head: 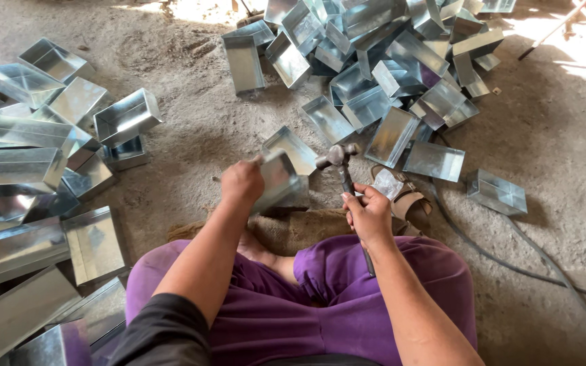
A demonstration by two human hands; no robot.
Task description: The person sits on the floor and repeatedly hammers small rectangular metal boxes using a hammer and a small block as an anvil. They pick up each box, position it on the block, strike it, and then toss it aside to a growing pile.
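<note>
Left hand [242, 181] clamps the thin, light, sharp-edged sheet-metal tray [281, 181] by its near rim; right hand [369, 215] is closed around the hammer [342, 169] beside it.

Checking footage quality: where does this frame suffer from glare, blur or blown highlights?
Head view: sunlight blows out the dirt floor at top right; the shiny sheet-metal trays glint; the grey steel hammer head and the metal tray in the left hand look slightly motion-blurred.

Left hand [242, 181] grips tray [278, 180]; right hand [369, 215], hammer [339, 163]
</note>
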